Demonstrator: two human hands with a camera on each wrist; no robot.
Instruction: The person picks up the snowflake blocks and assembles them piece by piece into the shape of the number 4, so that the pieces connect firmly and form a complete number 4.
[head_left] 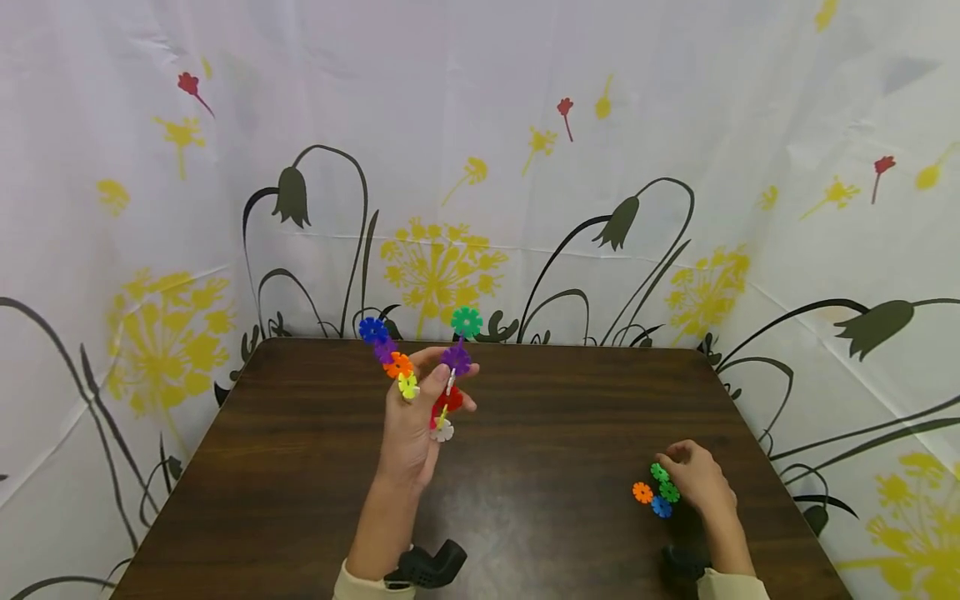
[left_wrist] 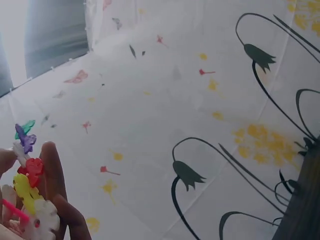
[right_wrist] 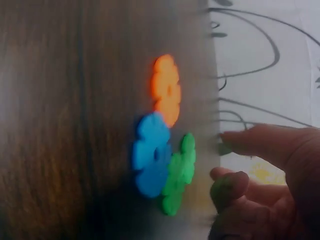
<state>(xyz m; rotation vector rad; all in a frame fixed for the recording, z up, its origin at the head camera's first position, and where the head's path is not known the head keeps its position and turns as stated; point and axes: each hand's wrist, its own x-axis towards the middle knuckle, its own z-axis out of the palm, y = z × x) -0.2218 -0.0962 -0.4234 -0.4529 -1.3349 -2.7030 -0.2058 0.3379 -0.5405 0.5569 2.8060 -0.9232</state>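
Head view: left hand [head_left: 408, 427] pinches the linked flower pieces [head_left: 456, 360] up off the table [head_left: 540, 467], probably so both arms of the chain stick out freely. Right hand [head_left: 699, 478] is at two green pieces [head_left: 670, 492], orange piece [head_left: 642, 492] and blue piece [head_left: 662, 507] nearby.

Left wrist: those fingers kinda block the chain.

Right wrist: fingers apart, nothing visible between; blue partly hides green.

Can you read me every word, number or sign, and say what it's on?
None that I can read.
The joined pieces in the left hand, the loose pieces and the table show no writing.
The cloth has only pictures, like flowers.
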